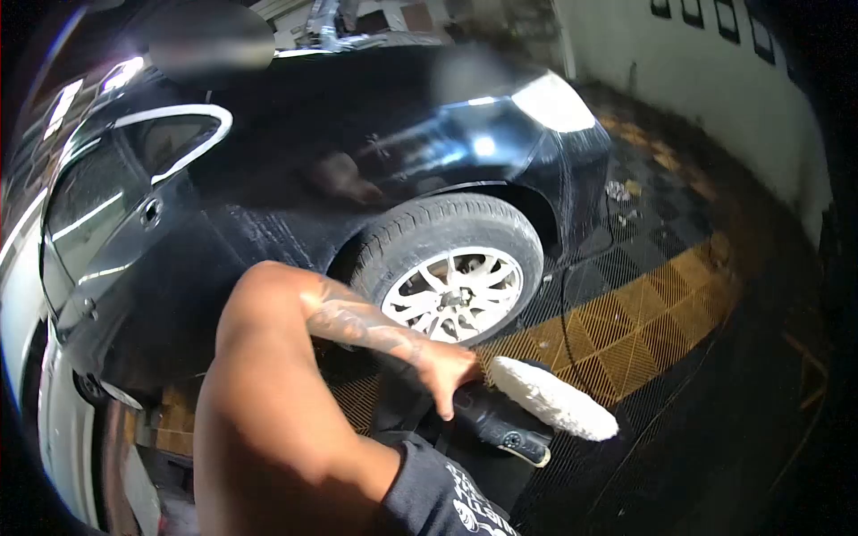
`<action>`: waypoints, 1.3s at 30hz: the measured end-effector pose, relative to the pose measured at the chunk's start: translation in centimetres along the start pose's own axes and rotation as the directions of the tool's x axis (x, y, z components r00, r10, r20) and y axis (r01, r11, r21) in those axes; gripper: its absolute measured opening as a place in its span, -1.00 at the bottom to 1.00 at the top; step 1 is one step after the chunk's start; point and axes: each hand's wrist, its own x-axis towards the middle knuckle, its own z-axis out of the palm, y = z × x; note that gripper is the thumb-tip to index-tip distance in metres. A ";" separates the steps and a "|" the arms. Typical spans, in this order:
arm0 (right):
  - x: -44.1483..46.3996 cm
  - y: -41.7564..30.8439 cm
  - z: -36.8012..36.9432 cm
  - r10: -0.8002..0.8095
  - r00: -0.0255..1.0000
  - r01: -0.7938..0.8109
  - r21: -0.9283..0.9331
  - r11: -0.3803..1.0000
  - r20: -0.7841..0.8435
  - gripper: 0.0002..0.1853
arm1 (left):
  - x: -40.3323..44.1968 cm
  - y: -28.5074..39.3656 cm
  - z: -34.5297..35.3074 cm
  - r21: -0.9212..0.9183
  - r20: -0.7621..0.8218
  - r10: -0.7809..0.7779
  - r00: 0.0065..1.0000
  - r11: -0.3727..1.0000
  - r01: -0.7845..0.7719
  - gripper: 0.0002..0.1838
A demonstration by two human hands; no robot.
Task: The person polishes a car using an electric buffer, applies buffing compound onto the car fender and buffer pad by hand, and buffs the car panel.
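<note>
- Far left in my view, a black car (268,116) shows a side window (94,210), with a smaller pane (179,138) edged in a pale band beside it.
- Below, a bare left arm (357,322) bends at the elbow in front of the car's side; its forearm is tattooed.
- Next comes the wheel (456,295), a dark tire around a pale multi-spoke rim, upright under the fender.
- My left hand (447,371) is clamped on the dark body of the polisher (500,424), thumb toward me; some of its fingers are hidden. I can't see my right hand, so I can't tell what it is doing or whether the two are together.
- The polisher sits low in my view, right of center, in front of the wheel and apart from it. Its white fluffy pad (559,399) is tilted, sloping down to the right.
- Dark shorts (438,491) with white lettering show below the polisher.
- Above and right are the bright headlight (554,103) and a floor of ribbed yellow and dark tiles (626,330).
- Farthest right, a pale wall (697,89) carries dark frames (728,20).
</note>
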 end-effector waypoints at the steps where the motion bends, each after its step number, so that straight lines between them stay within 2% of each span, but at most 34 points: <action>1: 0.4 -0.3 0.3 -0.023 1.000 0.023 -0.012 1.000 0.002 -0.26 | -1.9 0.7 0.2 -0.040 -0.069 0.016 0.997 0.999 -0.019 -0.34; 2: 0.7 -0.4 0.3 -0.032 0.999 0.033 -0.018 0.999 0.011 -0.26 | -3.0 0.0 1.1 0.101 -0.093 0.006 0.996 0.995 0.003 -0.32; 3: 1.1 -0.5 0.3 -0.047 0.999 0.048 -0.028 0.998 0.017 -0.26 | -4.4 -0.7 1.6 0.092 0.009 -0.233 0.972 0.968 0.232 -0.31; 5: 1.9 -0.8 0.1 -0.082 0.996 0.083 -0.043 0.996 0.023 -0.25 | -7.5 1.4 1.7 -0.049 -0.025 -0.311 0.950 0.950 0.310 -0.29; 6: 2.5 -1.2 0.2 -0.107 0.994 0.108 -0.048 0.993 0.025 -0.25 | -8.6 1.6 2.3 -0.057 -0.071 -0.322 0.944 0.946 0.319 -0.26; 7: 3.2 -2.0 0.3 -0.143 0.989 0.144 -0.052 0.988 0.028 -0.24 | -9.6 1.8 3.4 -0.198 -0.200 -0.264 0.944 0.954 0.225 -0.25; 9: 5.3 -3.7 0.7 -0.225 0.973 0.227 -0.054 0.972 0.039 -0.24 | -10.4 -0.8 7.2 -0.206 -0.315 -0.307 0.898 0.946 0.252 -0.25; 10: 5.9 -6.3 -0.9 -0.278 0.935 0.291 -0.031 0.956 0.219 -0.13 | -10.6 1.1 7.1 -0.208 -0.278 -0.449 0.849 0.891 0.403 -0.24; 11: 6.1 -8.4 -1.3 -0.247 0.955 0.240 0.064 0.969 0.165 -0.14 | -10.5 0.5 8.1 -0.207 -0.228 -0.442 0.867 0.892 0.401 -0.24; 12: 7.8 -9.1 -0.6 -0.257 0.919 0.261 0.027 0.965 0.298 -0.16 | -10.4 -0.4 9.8 -0.237 -0.302 -0.501 0.811 0.863 0.446 -0.25; 13: 8.4 -8.8 1.8 -0.452 0.892 0.452 -0.016 0.892 0.001 -0.36 | -10.2 -1.7 11.8 -0.264 -0.356 -0.549 0.756 0.835 0.482 -0.25; 14: 7.3 -14.8 -4.5 -0.449 0.850 0.400 0.218 0.890 0.274 -0.30 | -10.2 -4.9 14.8 -0.291 -0.446 -0.524 0.726 0.852 0.436 -0.26; 16: 7.5 -18.0 -5.6 -0.403 0.868 0.356 0.203 0.912 0.290 -0.42 | -9.3 -3.6 14.6 -0.390 -0.429 -0.578 0.694 0.812 0.436 -0.38; 17: 8.7 -16.4 -3.8 -0.431 0.853 0.401 0.157 0.902 0.296 -0.45 | -9.3 -4.1 15.1 -0.339 -0.434 -0.572 0.696 0.819 0.462 -0.42; 18: 8.6 -16.9 -4.4 -0.381 0.861 0.380 0.074 0.922 0.337 -0.46 | -8.8 -4.8 15.6 -0.325 -0.510 -0.479 0.714 0.876 0.356 -0.45; 20: 8.3 -16.5 -3.7 -0.267 0.923 0.289 -0.042 0.956 0.276 -0.49 | -8.5 -5.3 15.6 -0.299 -0.462 -0.539 0.704 0.842 0.448 -0.47; 23: 7.3 -15.6 -5.3 -0.163 0.936 0.120 0.154 0.981 0.311 -0.56 | -8.3 -6.1 15.5 -0.251 -0.520 -0.463 0.717 0.886 0.390 -0.48; 24: 7.0 -14.7 -5.5 -0.151 0.940 0.109 0.150 0.983 0.307 -0.56 | -8.4 -6.3 15.3 -0.248 -0.516 -0.465 0.719 0.885 0.394 -0.46; 26: 6.8 -13.2 -6.5 -0.115 0.968 0.124 -0.029 0.992 0.222 -0.47 | -8.4 -6.2 14.0 -0.211 -0.508 -0.462 0.727 0.885 0.415 -0.40; 27: 7.3 -12.7 -6.8 -0.113 0.969 0.123 -0.034 0.992 0.219 -0.47 | -8.2 -6.0 13.4 -0.184 -0.515 -0.447 0.732 0.891 0.415 -0.38; 29: 8.2 -12.5 -7.6 -0.122 0.953 0.200 -0.271 0.942 0.277 -0.42 | -7.9 -6.6 12.7 -0.154 -0.500 -0.457 0.736 0.883 0.444 -0.35; 30: 8.8 -12.3 -7.8 -0.154 0.936 0.248 -0.280 0.927 0.318 -0.56 | -7.7 -7.0 12.7 -0.154 -0.442 -0.502 0.743 0.859 0.489 -0.28; 31: 9.6 -10.2 -5.3 -0.194 0.929 0.293 -0.309 0.905 0.315 -0.57 | -7.9 -7.4 12.5 -0.150 -0.398 -0.552 0.733 0.827 0.542 -0.20; 32: 11.0 -9.7 -4.8 -0.091 0.871 0.238 -0.253 0.938 0.483 -0.52 | -8.0 -8.3 12.9 -0.171 -0.391 -0.542 0.744 0.837 0.520 -0.17; 33: 11.0 -10.0 -4.9 -0.122 0.892 0.252 -0.255 0.934 0.434 -0.43 | -7.9 -8.5 13.1 -0.184 -0.330 -0.595 0.733 0.802 0.568 -0.16; 34: 11.5 -9.2 -4.4 -0.240 0.863 0.384 -0.268 0.884 0.443 -0.34 | -7.9 -8.7 13.4 -0.268 -0.331 -0.589 0.737 0.808 0.526 -0.21; 35: 13.6 -7.8 -2.1 -0.218 0.837 0.379 -0.244 0.893 0.501 -0.26 | -7.8 -9.7 14.6 -0.228 -0.495 -0.433 0.754 0.902 0.367 -0.22; 36: 14.1 -6.6 -0.2 -0.251 0.883 0.389 -0.321 0.864 0.396 -0.33 | -7.8 -8.8 14.3 -0.260 -0.487 -0.458 0.744 0.889 0.378 -0.23; 37: 16.1 -5.6 1.1 -0.079 0.860 0.316 -0.405 0.858 0.505 -0.40 | -7.7 -8.9 14.5 -0.215 -0.485 -0.457 0.745 0.889 0.405 -0.22; 38: 18.6 -3.9 1.3 -0.153 0.722 0.463 -0.308 0.831 0.675 -0.41 | -7.8 -9.6 15.0 -0.197 -0.530 -0.421 0.736 0.906 0.376 -0.20; 39: 16.8 -5.9 -1.2 -0.096 0.767 0.385 -0.336 0.859 0.634 -0.34 | -7.8 -10.1 15.5 -0.174 -0.563 -0.382 0.733 0.922 0.347 -0.19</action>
